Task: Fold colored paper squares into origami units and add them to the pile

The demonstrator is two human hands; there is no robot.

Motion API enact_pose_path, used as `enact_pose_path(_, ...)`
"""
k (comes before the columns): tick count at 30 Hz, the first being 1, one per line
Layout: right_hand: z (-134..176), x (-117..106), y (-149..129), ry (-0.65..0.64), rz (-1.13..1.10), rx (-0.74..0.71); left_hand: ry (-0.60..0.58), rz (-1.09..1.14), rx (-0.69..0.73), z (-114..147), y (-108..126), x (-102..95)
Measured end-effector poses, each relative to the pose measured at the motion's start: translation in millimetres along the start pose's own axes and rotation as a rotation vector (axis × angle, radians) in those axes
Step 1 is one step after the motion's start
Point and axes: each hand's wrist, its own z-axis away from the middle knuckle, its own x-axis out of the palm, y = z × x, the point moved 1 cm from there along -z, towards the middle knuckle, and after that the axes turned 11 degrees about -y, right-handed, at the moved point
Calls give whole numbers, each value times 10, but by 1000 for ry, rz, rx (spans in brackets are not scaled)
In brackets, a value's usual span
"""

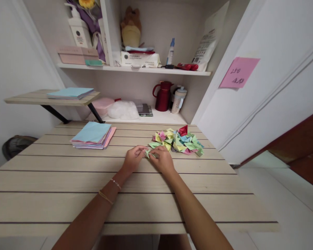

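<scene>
A small piece of folded green paper (147, 153) is pinched between both hands above the middle of the table. My left hand (133, 158) closes on its left side, with two bracelets on the wrist. On the other side my right hand (162, 159) grips it between thumb and fingers. The fingers cover much of the paper, so its full shape is hidden. Just beyond my right hand lies a heap of folded paper boats (179, 140) in green, yellow, blue, pink and red. To the left rests a stack of coloured paper sheets (92, 133), light blue on top.
The slatted wooden table (67, 180) has a small raised shelf (28, 97) at back left, bearing more blue paper (70, 93). Behind stand a red jug (163, 97), a tumbler (178, 100) and a white plastic bag (123, 110). A pink note (239, 73) hangs on the right wall.
</scene>
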Motion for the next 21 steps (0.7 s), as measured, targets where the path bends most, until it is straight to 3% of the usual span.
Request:
enact_pose_path(9, 5, -4, 23, -23, -43, 32, -120, -429, 184, 61, 181, 11)
enact_pose_path(15, 1, 102, 40, 9, -208, 120, 0, -149, 71, 73, 166, 49)
enact_pose_path(21, 8, 98, -29, 83, -170, 61, 15, 22, 10, 35, 84, 99)
